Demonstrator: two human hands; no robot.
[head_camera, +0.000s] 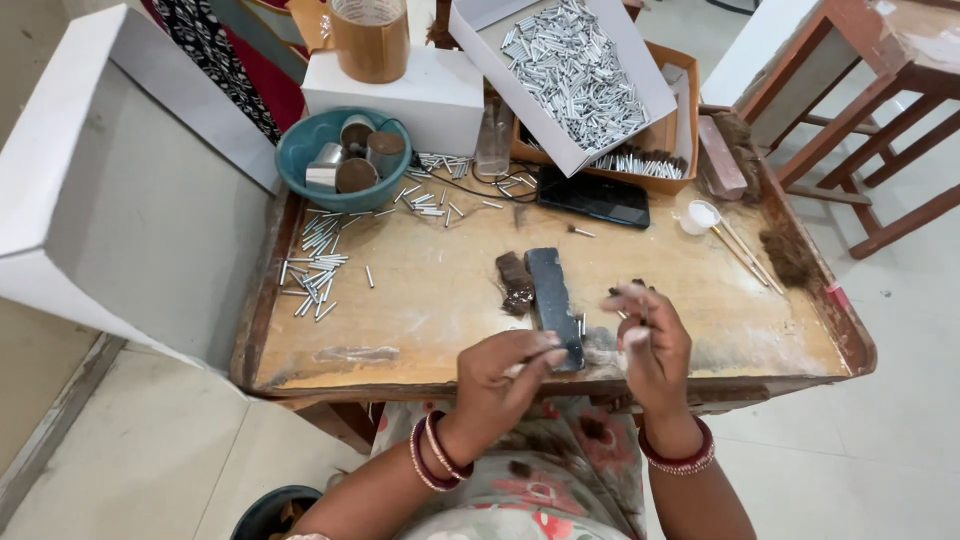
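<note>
I sit at a low wooden work table (430, 290). My left hand (505, 368) rests at the table's near edge, its fingers pinched on something small and pale that I cannot make out, beside the near end of a dark grey rectangular block (552, 290). My right hand (650, 340) hovers just right of the block, blurred, fingers curled around a small pale item. A tuft of dark brown hair (516, 283) lies against the block's left side.
Short metal tubes (315, 265) are scattered at the left. A teal bowl (300, 150) holds metal cups. A white box (575, 70) of tubes leans on a cardboard box. A black phone (595, 197), a small white dish (700, 215) with sticks and more hair (785, 255) lie to the right.
</note>
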